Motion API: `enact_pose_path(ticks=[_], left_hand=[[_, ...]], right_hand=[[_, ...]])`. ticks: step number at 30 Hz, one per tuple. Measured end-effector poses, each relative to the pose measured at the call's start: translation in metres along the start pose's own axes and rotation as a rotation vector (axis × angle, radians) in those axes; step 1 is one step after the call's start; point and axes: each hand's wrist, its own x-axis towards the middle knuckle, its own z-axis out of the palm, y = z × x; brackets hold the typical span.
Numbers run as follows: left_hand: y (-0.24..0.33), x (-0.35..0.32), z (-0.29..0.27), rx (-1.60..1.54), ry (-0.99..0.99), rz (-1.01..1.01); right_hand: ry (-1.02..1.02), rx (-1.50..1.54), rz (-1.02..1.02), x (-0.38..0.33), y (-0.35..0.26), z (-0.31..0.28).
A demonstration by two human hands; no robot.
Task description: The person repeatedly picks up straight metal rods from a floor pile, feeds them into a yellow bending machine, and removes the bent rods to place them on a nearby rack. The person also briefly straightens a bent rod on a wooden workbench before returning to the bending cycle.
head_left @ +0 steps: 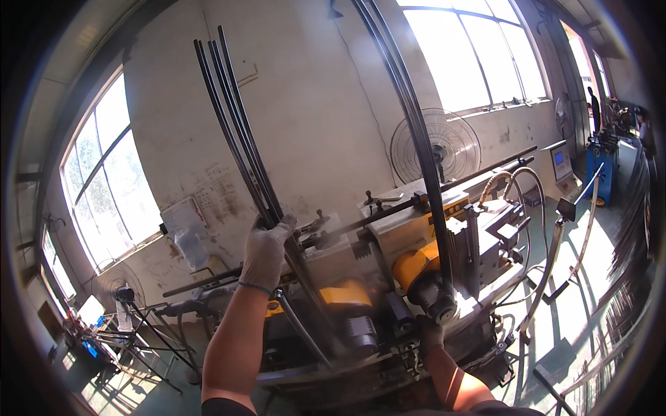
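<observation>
My left hand (268,249), in a pale work glove, is closed around a bundle of long dark metal tubes (239,132). The tubes rise steeply above it, leaning left, and run down toward the yellow-and-black machine (347,294). A second bundle of long dark tubes (415,125) stands at the right, its lower end beside a round machine head (438,305). Just below that head is my right hand (430,334), in shadow against the machine. Its fingers are mostly hidden, so their grip does not show.
Behind the machine stands a large wire-caged fan (436,149). Hoses (531,184) loop at the right near a control box with a screen (562,166). A metal lever arm (555,256) slants above the floor. Another fan (118,291) and a metal frame (149,353) are at the left.
</observation>
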Motion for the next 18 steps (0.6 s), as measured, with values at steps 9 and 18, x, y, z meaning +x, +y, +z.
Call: enact_pose_path(ticks=[9,18], left_hand=[[-0.010,-0.004,0.010,0.094,0.005,0.081],[-0.003,-0.007,0.005,0.214,0.010,0.022]], right_hand=[[0.035,0.054,-0.015,-0.009,-0.010,0.000],[0.065,0.623,0.447,-0.028,-0.125,0.009]])
